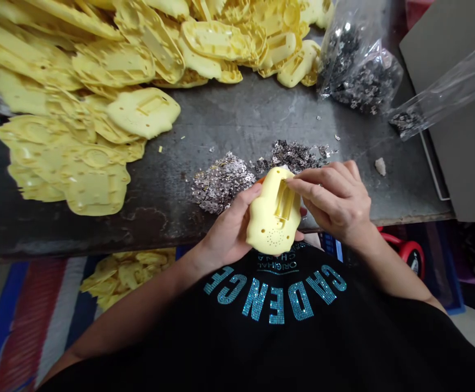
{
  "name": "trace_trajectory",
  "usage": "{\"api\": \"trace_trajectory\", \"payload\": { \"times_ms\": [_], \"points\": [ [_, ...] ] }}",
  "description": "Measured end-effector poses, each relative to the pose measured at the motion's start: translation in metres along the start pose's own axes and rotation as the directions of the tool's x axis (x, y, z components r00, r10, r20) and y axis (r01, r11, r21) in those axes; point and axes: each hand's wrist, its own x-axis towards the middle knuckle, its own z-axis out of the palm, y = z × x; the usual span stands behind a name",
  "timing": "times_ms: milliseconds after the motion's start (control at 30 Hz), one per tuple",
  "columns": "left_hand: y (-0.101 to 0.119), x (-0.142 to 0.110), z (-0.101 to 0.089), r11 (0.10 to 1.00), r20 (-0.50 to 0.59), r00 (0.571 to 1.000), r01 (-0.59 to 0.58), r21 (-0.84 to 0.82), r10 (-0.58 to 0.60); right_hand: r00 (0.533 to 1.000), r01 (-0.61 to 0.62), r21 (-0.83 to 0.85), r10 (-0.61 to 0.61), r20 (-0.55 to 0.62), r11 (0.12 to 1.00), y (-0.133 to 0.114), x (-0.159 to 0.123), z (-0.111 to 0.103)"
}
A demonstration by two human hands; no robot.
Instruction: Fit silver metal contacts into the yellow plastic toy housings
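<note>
Your left hand grips a yellow shell; your right hand's fingers press together at its slot. Metal clips lie close behind.

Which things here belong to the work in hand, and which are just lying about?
Likely the work:
- yellow casing, in left hand; right hand at its slot
- heaped metal pieces
- bagged metal pieces
- heaped yellow shells

Apparently just lying about:
- whitish lump
- red object below tabletop

A workshop: a dark, worn metal counter carries heaped yellow plastic shells and piled small silvery metal pieces.
</note>
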Motion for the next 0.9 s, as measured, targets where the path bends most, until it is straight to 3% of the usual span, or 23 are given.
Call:
{"api": "trace_trajectory", "payload": {
  "times_ms": [167,300,500,700,900],
  "points": [
    [-0.002,-0.001,-0.007,0.999,0.034,0.999,0.041,0.014,-0.041,0.997,-0.053,0.111,0.046,0.070,0.992,-0.001,0.000,0.002],
    [-0.003,-0.004,-0.005,1.000,0.002,1.000,0.019,0.007,-0.019,0.990,-0.122,0.194,0.105,0.095,0.973,0.000,0.001,0.001],
    [-0.007,-0.006,-0.001,0.998,-0.060,0.996,-0.058,0.025,0.059,0.997,-0.069,0.152,0.061,0.055,0.986,0.000,-0.002,0.003],
    [-0.007,-0.004,-0.006,1.000,-0.040,0.999,0.007,0.025,-0.006,0.997,0.003,0.075,-0.009,0.073,0.997,0.000,-0.002,0.006],
    [0.000,-0.006,-0.006,0.995,0.032,0.994,0.099,0.028,-0.100,0.967,-0.254,0.405,0.237,0.092,0.878,0.012,0.005,-0.002]
  ]
}}
